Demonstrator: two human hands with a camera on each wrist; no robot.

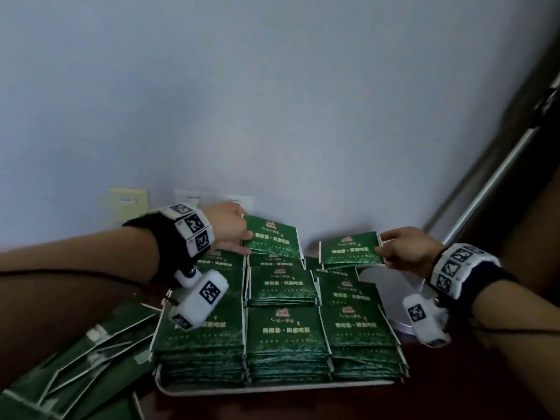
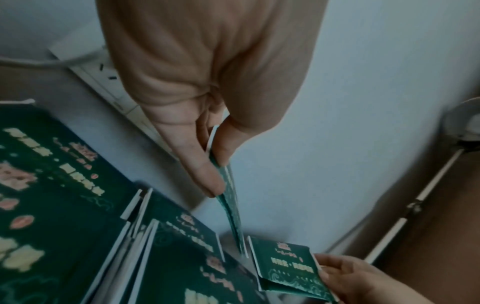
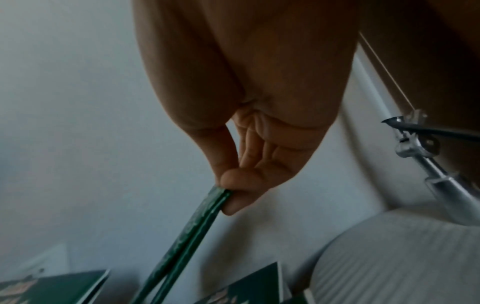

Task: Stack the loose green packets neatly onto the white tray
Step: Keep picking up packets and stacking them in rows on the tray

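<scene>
Two hands, each pinching green packets: left hand [image 1: 228, 230] grasps a thin bundle [image 1: 271, 240] above the rear middle stack; right hand [image 1: 407, 248] grasps another bundle [image 1: 351, 248] above the rear right stack. Stacked packets [image 1: 281, 331] fill white tray [image 1: 272, 388]; loose packets [image 1: 78, 365] lie left.

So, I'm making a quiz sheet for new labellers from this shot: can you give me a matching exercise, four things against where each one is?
Things:
1. left hand
2. right hand
3. white tray
4. loose green packets

Places:
A. under the stacked packets
B. heaped left of the tray
C. pinching packets above the back middle stack
D. pinching packets above the back right stack

Pairs: 1-C, 2-D, 3-A, 4-B
</scene>
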